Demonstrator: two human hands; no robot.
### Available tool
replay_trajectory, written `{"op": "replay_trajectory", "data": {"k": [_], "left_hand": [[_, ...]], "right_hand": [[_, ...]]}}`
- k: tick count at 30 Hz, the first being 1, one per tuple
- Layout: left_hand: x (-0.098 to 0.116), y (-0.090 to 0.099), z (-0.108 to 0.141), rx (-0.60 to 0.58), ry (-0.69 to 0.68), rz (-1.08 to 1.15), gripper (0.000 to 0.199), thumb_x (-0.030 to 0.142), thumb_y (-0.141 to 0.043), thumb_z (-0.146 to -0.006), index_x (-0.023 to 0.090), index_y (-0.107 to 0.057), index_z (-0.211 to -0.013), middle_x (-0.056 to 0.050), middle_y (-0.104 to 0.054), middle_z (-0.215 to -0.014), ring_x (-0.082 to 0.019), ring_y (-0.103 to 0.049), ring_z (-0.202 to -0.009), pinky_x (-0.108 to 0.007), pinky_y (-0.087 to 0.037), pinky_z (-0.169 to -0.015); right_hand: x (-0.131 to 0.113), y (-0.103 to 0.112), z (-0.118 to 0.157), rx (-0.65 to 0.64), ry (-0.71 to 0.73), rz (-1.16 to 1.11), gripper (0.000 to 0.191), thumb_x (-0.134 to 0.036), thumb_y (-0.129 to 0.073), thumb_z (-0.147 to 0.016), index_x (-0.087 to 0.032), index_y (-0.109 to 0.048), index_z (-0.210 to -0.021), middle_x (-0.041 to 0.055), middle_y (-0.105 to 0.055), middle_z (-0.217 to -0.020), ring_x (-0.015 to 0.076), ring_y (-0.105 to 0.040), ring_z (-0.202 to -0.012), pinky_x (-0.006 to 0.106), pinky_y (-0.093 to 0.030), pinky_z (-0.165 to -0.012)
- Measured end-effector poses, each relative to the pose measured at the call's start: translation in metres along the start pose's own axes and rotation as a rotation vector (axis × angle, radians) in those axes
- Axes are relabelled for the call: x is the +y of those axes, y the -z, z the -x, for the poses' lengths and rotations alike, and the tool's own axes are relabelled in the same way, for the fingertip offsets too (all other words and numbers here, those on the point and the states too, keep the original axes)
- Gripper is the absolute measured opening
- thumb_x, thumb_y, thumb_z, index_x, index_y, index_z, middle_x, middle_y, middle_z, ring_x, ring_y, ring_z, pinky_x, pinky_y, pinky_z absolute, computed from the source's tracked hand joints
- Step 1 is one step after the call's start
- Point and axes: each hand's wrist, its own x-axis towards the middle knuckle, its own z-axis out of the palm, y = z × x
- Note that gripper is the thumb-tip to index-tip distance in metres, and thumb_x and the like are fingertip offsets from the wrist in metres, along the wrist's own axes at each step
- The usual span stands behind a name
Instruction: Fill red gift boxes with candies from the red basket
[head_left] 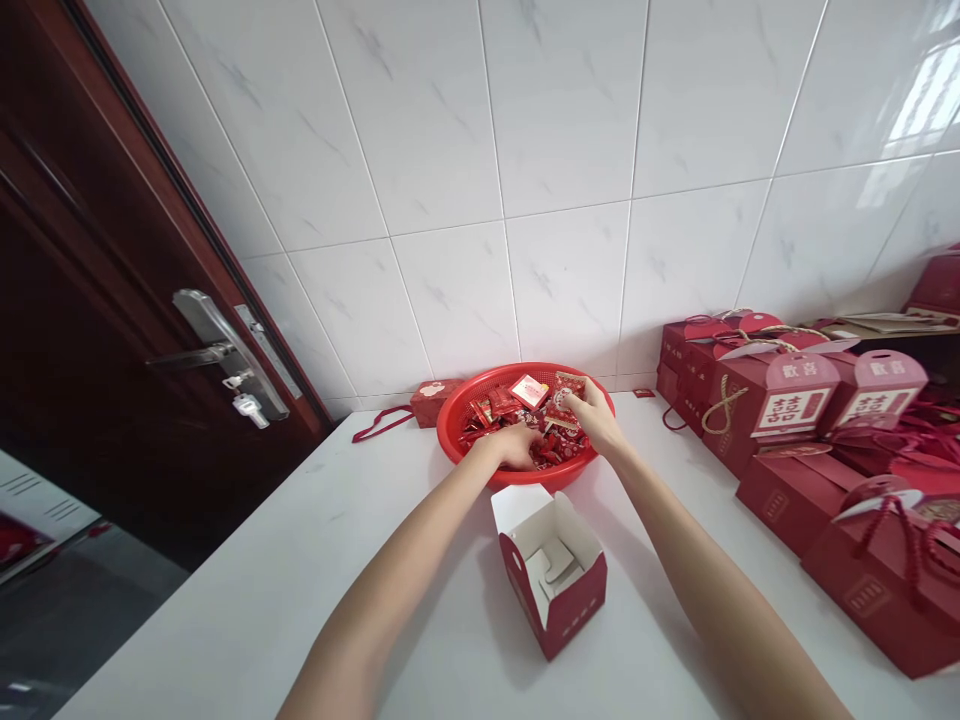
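Note:
Both hands are in a red plastic basket (452, 428) filled with small red-wrapped sweets (506, 402). My left hand (517, 447) reaches down into the pile at the front of the basket with its fingers curled. What its fingertips hold is hidden. Over the right side of the basket, my right hand (594, 415) pinches a red printed candy packet (568, 387) between thumb and fingers. A square box with a pale top (529, 391) lies on the sweets. An open red carton (553, 570) with a white inside stands just in front of the basket, its flaps up.
Several red gift boxes (787, 400) with cord handles stand along the right of the white table (330, 560). A small red box (435, 402) with a ribbon sits left of the basket. Behind is a tiled wall (450, 280); a dark door (112, 300) with keys is at left.

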Motion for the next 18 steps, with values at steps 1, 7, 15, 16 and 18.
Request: {"op": "replay_trajectory", "data": {"k": [1, 7, 15, 16, 18], "left_hand": [[0.003, 0.000, 0.000, -0.021, 0.009, -0.022, 0.037, 0.011, -0.071, -0.053, 0.021, -0.076, -0.088, -0.007, -0.076, -0.094, -0.028, -0.069, -0.084, -0.030, -0.050, -0.068], [0.005, -0.005, -0.006, -0.078, 0.042, -0.034, 0.025, 0.007, -0.065, -0.053, 0.022, -0.075, -0.071, -0.003, -0.074, -0.072, -0.024, -0.066, -0.067, -0.029, -0.048, -0.063], [-0.011, 0.001, -0.004, 0.173, -0.049, 0.284, 0.013, 0.010, -0.070, -0.060, 0.019, -0.072, -0.070, -0.004, -0.071, -0.069, -0.024, -0.067, -0.069, -0.032, -0.050, -0.069], [-0.013, 0.004, -0.003, 0.235, -0.073, 0.349, 0.010, 0.014, -0.070, -0.064, 0.019, -0.072, -0.073, -0.005, -0.073, -0.075, -0.024, -0.067, -0.073, -0.032, -0.050, -0.072], [-0.015, 0.008, -0.003, 0.378, -0.116, 0.478, 0.009, 0.021, -0.069, -0.073, 0.018, -0.072, -0.080, -0.006, -0.074, -0.090, -0.023, -0.067, -0.085, -0.032, -0.050, -0.080]], "right_hand": [[-0.001, 0.000, 0.001, -0.007, 0.000, -0.015, 0.027, -0.030, -0.056, -0.066, -0.023, -0.058, -0.092, 0.0013, -0.071, -0.095, 0.0223, -0.066, -0.092, 0.035, -0.053, -0.080], [-0.004, 0.000, 0.004, -0.045, 0.010, -0.068, 0.032, -0.030, -0.062, -0.064, -0.023, -0.060, -0.095, 0.0016, -0.071, -0.093, 0.0229, -0.067, -0.088, 0.036, -0.054, -0.077], [0.002, 0.000, -0.002, -0.014, 0.058, -0.103, 0.028, -0.029, -0.060, -0.062, -0.022, -0.059, -0.089, 0.0005, -0.069, -0.087, 0.0217, -0.064, -0.084, 0.036, -0.052, -0.077], [0.003, 0.000, -0.002, -0.015, 0.063, -0.106, 0.027, -0.029, -0.060, -0.062, -0.023, -0.059, -0.088, 0.0003, -0.069, -0.087, 0.0215, -0.064, -0.084, 0.036, -0.052, -0.078], [0.003, 0.000, -0.002, -0.026, 0.071, -0.112, 0.028, -0.029, -0.060, -0.062, -0.023, -0.060, -0.089, 0.0000, -0.070, -0.088, 0.0215, -0.064, -0.085, 0.037, -0.052, -0.080]]}}
